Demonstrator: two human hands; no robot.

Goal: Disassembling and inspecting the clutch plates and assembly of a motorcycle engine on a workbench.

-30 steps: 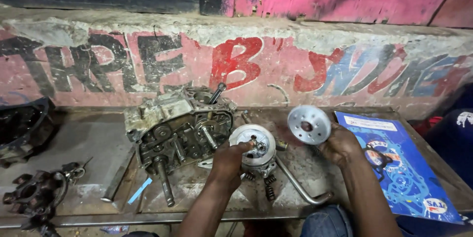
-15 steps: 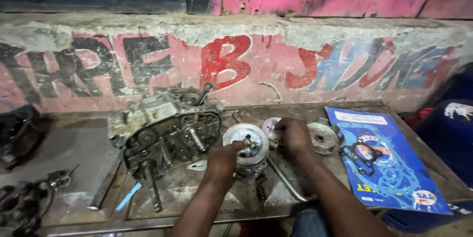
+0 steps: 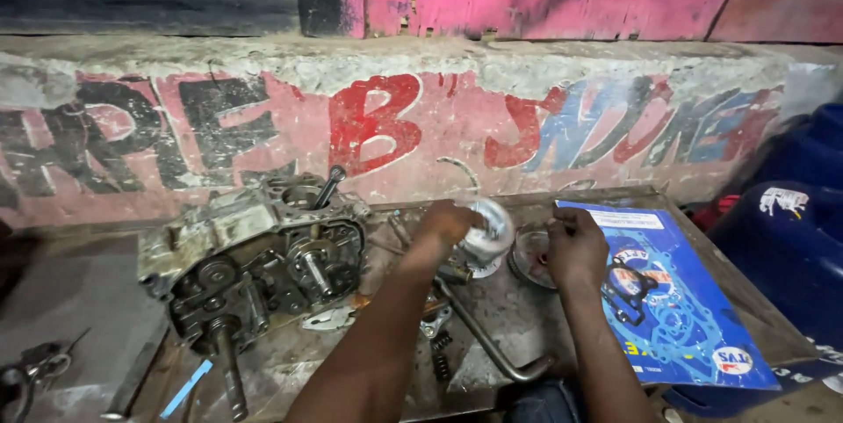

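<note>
Since the earlier frames, both hands have been carried to the right along the desk (image 3: 518,318), and the silver disc once held up in the right hand has been lowered to the desk surface. An engine case (image 3: 263,256) with its shafts pointing toward the person is left well to the left of the left hand. A blue packet (image 3: 680,309) lies just right of the right hand. The left hand (image 3: 448,223) is closed over a shiny round drum (image 3: 487,230), gripped from its left side. The right hand (image 3: 575,247) is curled on the rim of the flat disc (image 3: 529,256), which lies between the hands, just beside the drum. A bent rod (image 3: 487,344) runs nearer the person, below both hands.
</note>
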